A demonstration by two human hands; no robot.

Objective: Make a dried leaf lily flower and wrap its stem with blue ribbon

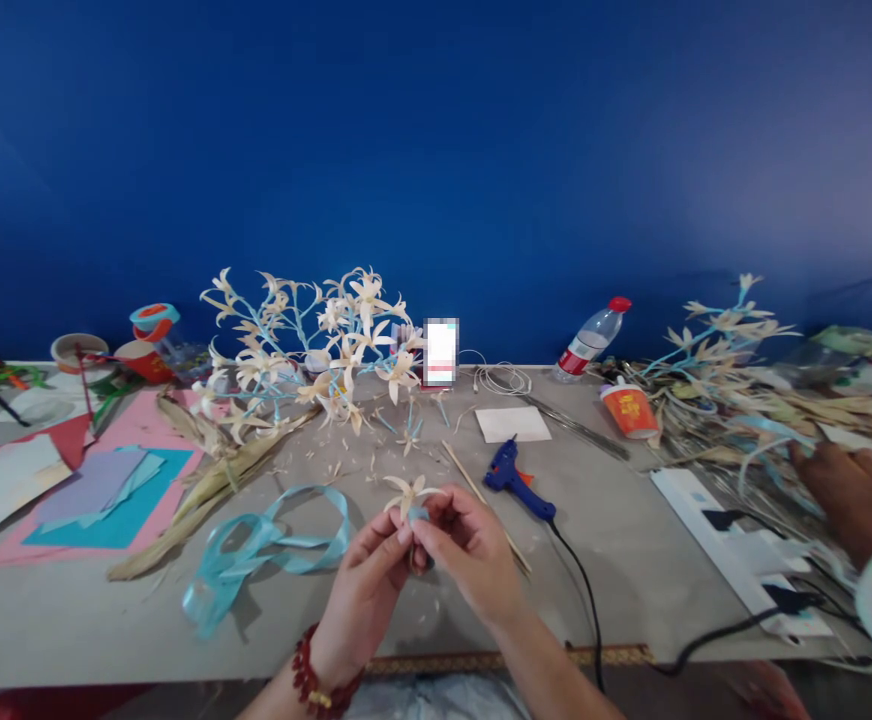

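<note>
A small cream flower (408, 495) with pale blue at its base is held between my two hands, above the table's front part. My left hand (370, 575) pinches the flower's base from the left and wears a red bead bracelet at the wrist. From the right, my right hand (473, 550) closes its fingers on the same base, thumb against the blue part. Left of my hands lies a loose loop of light blue ribbon (297, 562). A blue glue gun (515, 478) rests on the table to the right.
Flower stems (361, 350) stand at the back near a phone (441, 352). A bottle (592, 340), an orange cup (629, 410) and a power strip (736, 555) are to the right, beside another person's hand (852, 490). Coloured paper (121, 500) and dried husks (207, 490) lie left.
</note>
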